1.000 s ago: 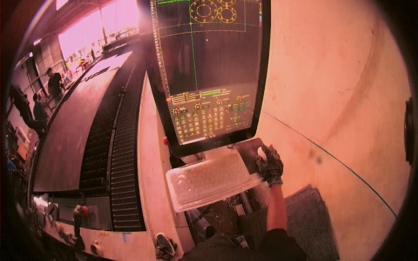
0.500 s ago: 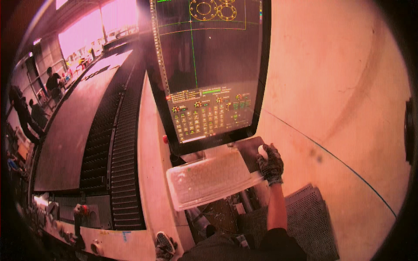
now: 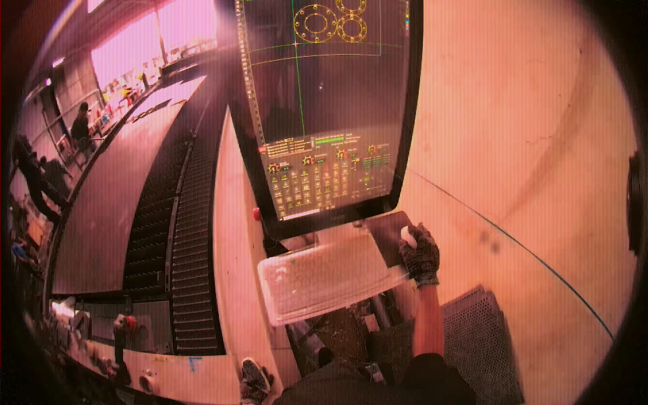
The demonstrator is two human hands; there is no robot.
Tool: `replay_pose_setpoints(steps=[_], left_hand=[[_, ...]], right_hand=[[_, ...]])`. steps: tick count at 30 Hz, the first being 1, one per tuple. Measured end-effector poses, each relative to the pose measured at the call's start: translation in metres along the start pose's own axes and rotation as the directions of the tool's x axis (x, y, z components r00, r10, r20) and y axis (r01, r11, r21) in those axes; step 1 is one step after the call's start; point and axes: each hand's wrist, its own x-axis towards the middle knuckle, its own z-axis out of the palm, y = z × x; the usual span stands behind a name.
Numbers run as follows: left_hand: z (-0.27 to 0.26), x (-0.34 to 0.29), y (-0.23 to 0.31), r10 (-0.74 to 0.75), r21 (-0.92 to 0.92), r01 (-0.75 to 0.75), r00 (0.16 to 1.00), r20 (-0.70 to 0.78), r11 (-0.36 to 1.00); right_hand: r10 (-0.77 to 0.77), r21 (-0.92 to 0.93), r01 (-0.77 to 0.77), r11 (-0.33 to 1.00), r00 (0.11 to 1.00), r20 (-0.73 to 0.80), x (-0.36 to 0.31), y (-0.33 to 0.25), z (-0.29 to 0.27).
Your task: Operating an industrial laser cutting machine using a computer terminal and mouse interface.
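Note:
My right hand (image 3: 421, 256), in a dark patterned glove, is closed over a white computer mouse (image 3: 408, 235) on a dark pad (image 3: 385, 228). Only the mouse's left end shows past the glove. Left of it lies a pale keyboard (image 3: 327, 277), apparently under a translucent cover, with no hand on it. Above stands a tall black-framed monitor (image 3: 337, 101), showing yellow ringed circles, green lines and rows of small icons. At the bottom, what appears to be my gloved left hand (image 3: 255, 378) rests on the machine's pale edge; its fingers are too unclear to read.
Along the left runs a long machine bed with dark slats (image 3: 192, 270) and a large flat sheet (image 3: 94, 236). People (image 3: 34, 175) are at the far left. A red button (image 3: 256, 214) sits beside the monitor. A perforated panel (image 3: 479, 344) and a thin cable (image 3: 533, 253) lie right.
The drawing on the screen sits slightly lower in view, and the small pointer has moved down and a little left. My right hand stays on the mouse. The people at far left have shifted slightly.

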Motion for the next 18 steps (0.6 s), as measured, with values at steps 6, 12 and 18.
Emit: replay_pose_setpoints(steps=[6, 12, 18], left_hand=[[0.001, -0.001, -0.001, -0.003, -0.02, 0.003, 1.0, 0.002, 1.0], [-0.002, -0.003, -0.003, -0.005, -0.054, 0.005, 1.0, 0.008, 0.999], [-0.007, -0.019, -0.005, -0.006, -0.187, 0.018, 0.998, 0.064, 0.982]], right_hand=[[-0.005, 0.01, 0.005, 1.0, 1.0, -0.016, 0.001, 0.006, 0.008], [-0.025, 0.023, 0.026, 0.999, 0.998, -0.049, 0.002, 0.001, 0.004], [-0.059, 0.008, 0.06, 0.998, 0.997, -0.041, -0.001, 0.005, 0.005]])
